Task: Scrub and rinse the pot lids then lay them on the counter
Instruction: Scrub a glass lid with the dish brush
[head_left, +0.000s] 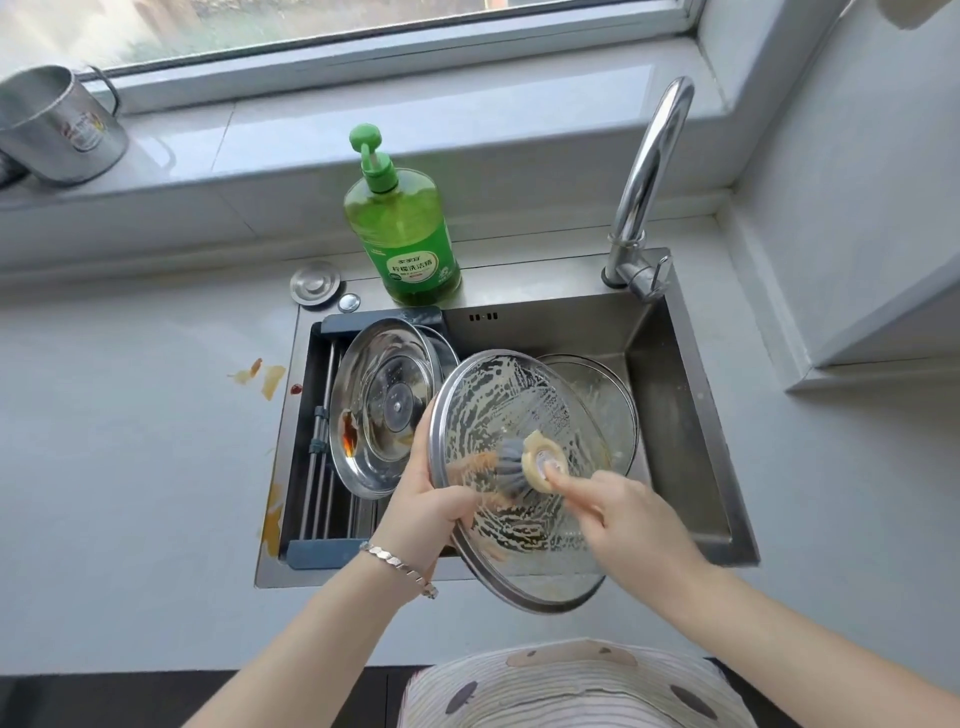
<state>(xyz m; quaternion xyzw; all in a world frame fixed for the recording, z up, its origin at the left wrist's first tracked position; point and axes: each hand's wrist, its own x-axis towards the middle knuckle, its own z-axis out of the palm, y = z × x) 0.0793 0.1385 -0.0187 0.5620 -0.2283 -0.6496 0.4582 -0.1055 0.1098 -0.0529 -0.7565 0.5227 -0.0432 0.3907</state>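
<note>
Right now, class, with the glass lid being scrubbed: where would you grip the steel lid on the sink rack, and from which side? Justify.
Probably best: pinch the steel lid by its left rim, coming from the left-hand counter. Its hollow underside faces up, so no knob shows to grasp, and the glass lid in the left hand covers its right edge.

The stainless steel sink (675, 415) is crowded. Round steel lids (379, 405) lean over a roll-up rod rack (319, 467) across its left half, and a clear glass lid (608, 405) lies toward the back. 2 hands block the middle and front edge: the left hand (426, 504) grips a soapy steel-rimmed glass lid (519, 395), and the right hand (623, 519) holds a grey round brush (511, 462) against it. Bare steel runs along the right wall. A green soap bottle (402, 234) and a curved chrome tap (649, 171) stand on the back edge. Open grey counter (130, 441) lies left.
</note>
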